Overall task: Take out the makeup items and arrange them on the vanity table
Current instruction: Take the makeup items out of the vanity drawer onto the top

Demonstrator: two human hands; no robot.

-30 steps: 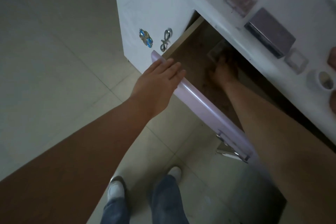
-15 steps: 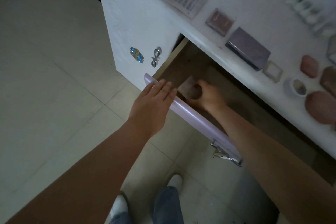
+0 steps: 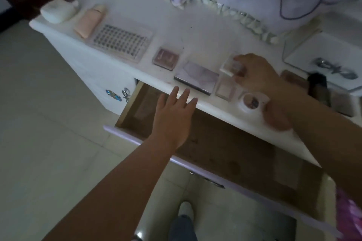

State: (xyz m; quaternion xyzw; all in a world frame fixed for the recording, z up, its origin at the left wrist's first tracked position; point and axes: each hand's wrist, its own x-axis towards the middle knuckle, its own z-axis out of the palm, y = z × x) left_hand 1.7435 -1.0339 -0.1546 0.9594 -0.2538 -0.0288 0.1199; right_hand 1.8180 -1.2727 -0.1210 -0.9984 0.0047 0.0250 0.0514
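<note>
Head: right hand (image 3: pixel 254 72) grip pinches clear case (image 3: pixel 232 65) (beside palette (image 3: pixel 197 77)); left hand (image 3: pixel 174 115) spread over drawer (image 3: pixel 125 137).

A home bedroom or dressing corner: a white vanity bench (image 3: pixel 137 25) carries makeup palettes just left of the right hand (image 3: pixel 254 72), above pale floor tiles (image 3: pixel 39 143).
</note>
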